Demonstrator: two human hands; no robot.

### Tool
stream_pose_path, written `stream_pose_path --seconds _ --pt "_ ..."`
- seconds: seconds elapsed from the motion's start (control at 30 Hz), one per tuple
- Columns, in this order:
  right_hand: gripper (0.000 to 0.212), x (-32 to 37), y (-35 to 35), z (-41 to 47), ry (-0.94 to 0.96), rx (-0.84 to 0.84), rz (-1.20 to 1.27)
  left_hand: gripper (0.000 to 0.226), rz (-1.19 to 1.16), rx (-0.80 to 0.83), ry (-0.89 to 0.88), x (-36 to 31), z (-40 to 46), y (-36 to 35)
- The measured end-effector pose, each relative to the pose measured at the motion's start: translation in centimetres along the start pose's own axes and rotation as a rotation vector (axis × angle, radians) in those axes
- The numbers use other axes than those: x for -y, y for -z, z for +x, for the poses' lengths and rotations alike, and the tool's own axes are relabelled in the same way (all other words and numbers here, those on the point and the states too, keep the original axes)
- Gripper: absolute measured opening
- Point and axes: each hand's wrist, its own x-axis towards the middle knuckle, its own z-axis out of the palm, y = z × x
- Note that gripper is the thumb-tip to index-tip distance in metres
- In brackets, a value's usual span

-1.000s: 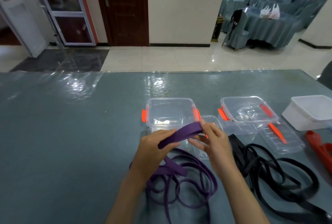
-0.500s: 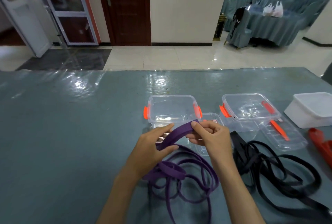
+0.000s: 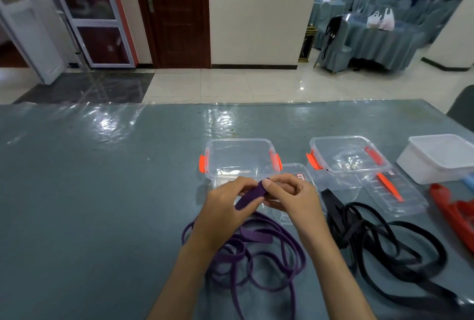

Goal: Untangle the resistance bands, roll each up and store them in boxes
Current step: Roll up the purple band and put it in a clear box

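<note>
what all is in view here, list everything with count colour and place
purple band: 1, purple, loose coils near the table edge, one end lifted
black band: 1, black, tangled right of the purple
red band: 1, red, far right edge
clear boxes: 2, clear with orange clips, mid table, open
lids: 2, clear, beside the boxes
white tub: 1, white, far right
table: 1, grey-blue
hands: left hand and right hand, both pinching the purple band's end

The table (image 3: pixel 102 191) has a glossy clear plastic sheet over grey-blue cloth, the boxes (image 3: pixel 239 159) are smooth transparent plastic with orange plastic clips (image 3: pixel 277 162), the white tub (image 3: pixel 436 160) is matt plastic, and the purple band (image 3: pixel 256 250) and black band (image 3: pixel 384 242) look matt, rubber-like.
</note>
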Motion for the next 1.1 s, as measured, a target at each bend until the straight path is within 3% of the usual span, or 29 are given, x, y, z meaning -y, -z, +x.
stream_pose_path --seconds 0.17,0.33,0.47,0.7,0.83,0.97,1.1 --pt "0.016 0.6 0.7 -0.3 -0.038 -0.051 0.206 0.013 -0.058 -0.094 -0.046 -0.2 0.4 -1.2" --pt "0.009 0.5 0.3 -0.5 -0.142 -0.041 0.37 0.015 -0.229 -0.251 0.08 -0.9 0.1 -2.1" --pt "0.02 -0.4 -1.0 -0.7 -0.291 0.001 0.557 0.022 -0.399 -0.307 0.199 -1.5 0.3 -2.5" --pt "0.03 -0.7 -1.8 -1.1 -0.356 -0.004 0.504 0.017 -0.417 -0.399 0.277 -1.2 -0.6 -3.2" --pt "0.025 -0.7 -2.1 -1.3 -0.338 -0.03 0.499 0.027 -0.465 -0.34 0.298 -0.7 -1.4 -2.7" --pt "0.022 -0.7 -2.4 -1.4 -0.33 -0.033 0.359 0.032 -0.656 -0.314 0.437 -1.1 -1.2 -2.3" --pt "0.027 -0.8 -2.4 -1.4 -0.261 -0.05 0.149 0.028 -0.63 -0.338 0.486 -1.0 -1.7 -2.2"
